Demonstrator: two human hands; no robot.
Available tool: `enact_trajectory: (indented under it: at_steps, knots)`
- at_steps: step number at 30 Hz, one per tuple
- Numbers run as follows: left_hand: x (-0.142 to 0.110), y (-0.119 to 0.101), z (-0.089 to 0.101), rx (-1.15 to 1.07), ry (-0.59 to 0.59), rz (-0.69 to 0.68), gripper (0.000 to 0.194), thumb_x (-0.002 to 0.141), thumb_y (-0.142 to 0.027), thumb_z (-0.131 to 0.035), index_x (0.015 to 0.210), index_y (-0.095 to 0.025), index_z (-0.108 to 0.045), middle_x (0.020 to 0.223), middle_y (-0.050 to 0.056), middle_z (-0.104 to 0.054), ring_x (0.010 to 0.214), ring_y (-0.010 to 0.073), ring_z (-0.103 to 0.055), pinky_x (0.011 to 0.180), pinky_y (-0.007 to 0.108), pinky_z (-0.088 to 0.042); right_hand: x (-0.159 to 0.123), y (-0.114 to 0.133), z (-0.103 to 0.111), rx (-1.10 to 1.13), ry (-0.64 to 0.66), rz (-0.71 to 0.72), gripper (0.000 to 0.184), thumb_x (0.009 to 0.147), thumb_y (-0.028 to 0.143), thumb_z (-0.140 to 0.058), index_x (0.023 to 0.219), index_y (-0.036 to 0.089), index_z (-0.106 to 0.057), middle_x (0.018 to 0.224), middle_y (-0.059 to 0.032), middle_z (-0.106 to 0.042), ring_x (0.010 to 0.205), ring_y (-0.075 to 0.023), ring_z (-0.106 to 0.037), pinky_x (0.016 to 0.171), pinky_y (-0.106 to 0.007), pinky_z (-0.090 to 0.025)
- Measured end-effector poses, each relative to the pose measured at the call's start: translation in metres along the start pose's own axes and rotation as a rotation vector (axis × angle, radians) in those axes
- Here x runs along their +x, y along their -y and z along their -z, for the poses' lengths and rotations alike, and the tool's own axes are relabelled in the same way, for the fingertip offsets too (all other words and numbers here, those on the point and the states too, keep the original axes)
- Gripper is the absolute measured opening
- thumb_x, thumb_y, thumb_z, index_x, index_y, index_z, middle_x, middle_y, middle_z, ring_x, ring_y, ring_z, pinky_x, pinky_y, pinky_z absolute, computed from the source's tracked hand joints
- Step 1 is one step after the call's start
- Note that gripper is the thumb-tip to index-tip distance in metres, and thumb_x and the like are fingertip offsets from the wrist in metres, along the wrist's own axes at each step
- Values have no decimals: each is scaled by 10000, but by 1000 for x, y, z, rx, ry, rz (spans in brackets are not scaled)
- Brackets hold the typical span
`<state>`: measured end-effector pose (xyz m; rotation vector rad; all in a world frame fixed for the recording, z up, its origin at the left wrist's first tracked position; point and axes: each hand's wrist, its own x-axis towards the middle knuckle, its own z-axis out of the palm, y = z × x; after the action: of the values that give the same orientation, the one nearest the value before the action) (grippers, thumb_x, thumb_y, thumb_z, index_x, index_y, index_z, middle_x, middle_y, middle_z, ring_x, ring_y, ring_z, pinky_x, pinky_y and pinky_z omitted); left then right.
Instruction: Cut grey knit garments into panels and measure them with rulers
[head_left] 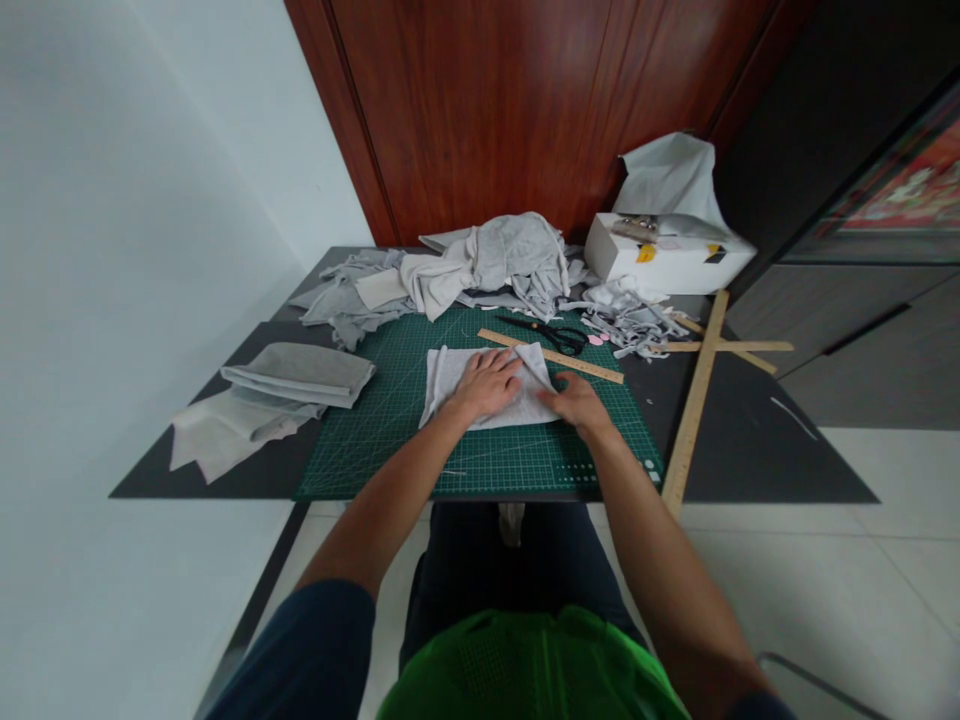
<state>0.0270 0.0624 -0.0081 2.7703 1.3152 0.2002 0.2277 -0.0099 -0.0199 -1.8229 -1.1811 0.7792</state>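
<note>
A folded piece of light grey fabric (444,378) lies on the green cutting mat (390,440) in front of me. My left hand (489,385) rests flat on top of it, fingers stretched out and slightly spread. At the fabric's right edge, my right hand (579,402) has its thumb and fingers curled around the border; the fingertips are slightly blurred. Just beyond the fabric a wooden ruler (592,368) lies at a slant, partly covered by the fabric's far edge. Black-handled scissors (566,338) lie behind the ruler.
Grey fabric pieces (517,260) are heaped at the back. Folded fabric (300,375) lies at the left. Fabric scraps (637,318) and a white box (675,255) are at the back right. A long wooden ruler (697,400) crosses the table's right side, overhanging the front edge.
</note>
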Motion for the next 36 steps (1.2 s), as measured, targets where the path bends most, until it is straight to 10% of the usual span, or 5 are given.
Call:
enact_trajectory:
  at_steps: [12, 26, 36]
  knots:
    - [0, 0, -3, 6, -35, -13, 558, 1091, -436, -337, 1603, -274, -486, 1714, 69, -414, 1574, 309, -332, 1291, 559, -232, -4, -22, 17, 216, -24, -33, 518, 693, 486, -786, 1071, 139, -714, 750, -31, -713, 619, -177, -620, 567, -280, -444]
    - [-2, -1, 1, -6, -26, -6, 554, 1083, -424, -339, 1599, -288, -492, 1716, 55, -414, 1577, 306, -330, 1294, 565, -223, -7, -27, 9, -325, -209, 373, 267, 896, 232, -536, 1092, 163, -704, 970, -148, -720, 894, -289, -661, 880, -430, -537]
    - [-2, -2, 2, -16, -22, -11, 567, 1082, -423, -336, 1601, -259, -492, 1710, 77, -419, 1575, 322, -324, 1285, 570, -225, -17, -5, 22, -398, -332, 392, 248, 936, 174, -493, 1003, 167, -731, 1021, -186, -690, 959, -316, -646, 910, -443, -517]
